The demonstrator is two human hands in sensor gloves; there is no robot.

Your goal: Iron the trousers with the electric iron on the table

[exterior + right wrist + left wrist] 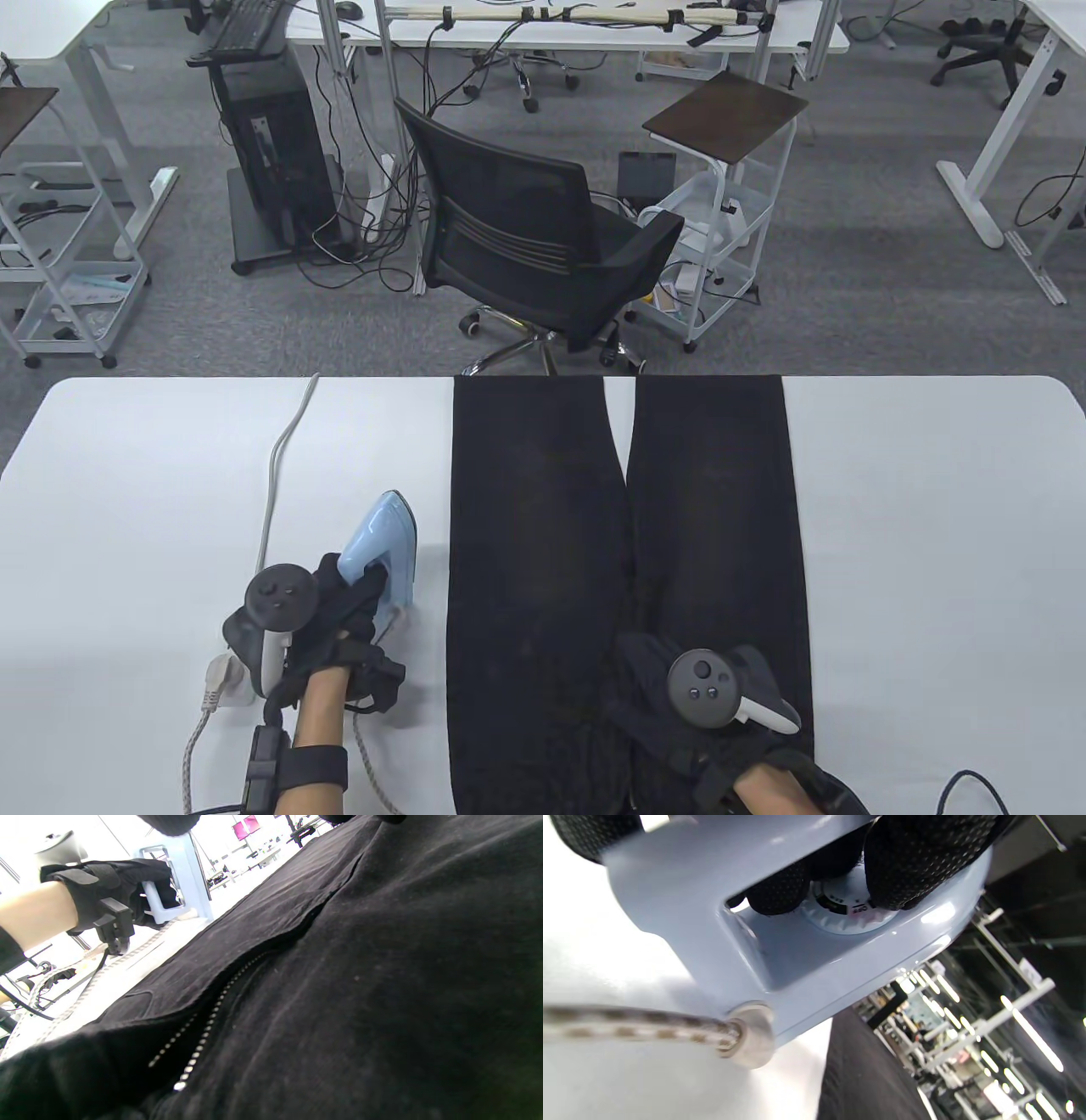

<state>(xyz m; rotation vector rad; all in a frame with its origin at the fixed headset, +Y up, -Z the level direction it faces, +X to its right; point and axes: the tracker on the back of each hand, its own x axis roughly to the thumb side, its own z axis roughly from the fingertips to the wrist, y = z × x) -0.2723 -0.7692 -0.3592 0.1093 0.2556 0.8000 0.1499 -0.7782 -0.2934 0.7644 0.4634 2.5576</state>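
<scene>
Trousers (543, 552): black, laid flat on the tabletop (933, 526), legs pointing away, zip open near the waist.
Iron (386, 552): pale blue, standing on the tabletop just left of the trousers.
Left hand (339, 611): wrapped round the iron's handle, fingertips at the dial (848, 910).
Right hand (679, 688): resting on the waist; finger spread cannot be told.
Step, judged: taking up the iron.
Next calls for: lifting it across, soleplate down on the left leg.

The pale blue plastic iron (806, 955) has a smooth, glossy shell that shows reflections, and a ribbed white plastic dial (846, 918). Its braided fabric cord (636, 1024) looks rough. The black cloth trousers (543, 543) are matt, with a metal zip (203, 1035). The white surface (933, 526) is smooth and matt.
</scene>
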